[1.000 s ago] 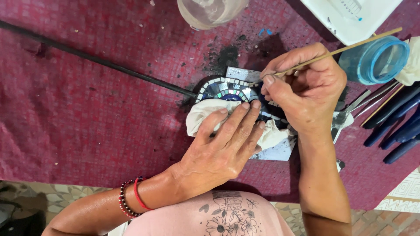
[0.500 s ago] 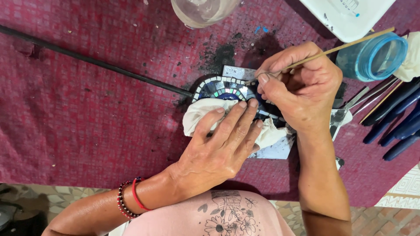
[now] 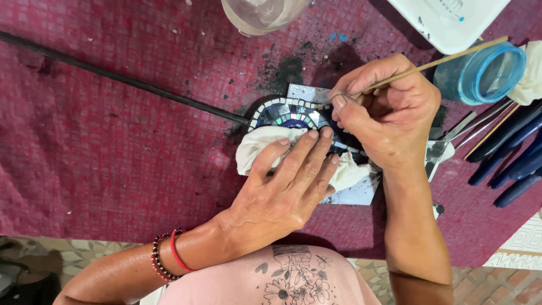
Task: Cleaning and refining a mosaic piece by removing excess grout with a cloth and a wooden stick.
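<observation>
The right hand (image 3: 389,113) has its fingers clamped on a thin stick (image 3: 440,61), long axis slanting up-right, tip down-left at the mosaic (image 3: 288,114). The left hand (image 3: 282,192) lies with fingers together, flat on a white cloth (image 3: 257,148).

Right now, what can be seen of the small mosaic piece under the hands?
The mosaic piece is rounded, set with small dark blue, greenish and white tiles in curved rows around a blue centre. It lies flat on a pale square sheet on the red cloth, dark dust around it. The left hand presses a white rag over its near half. The right hand holds a thin wooden stick at its upper right edge. A dark rod reaches its left edge.
</observation>
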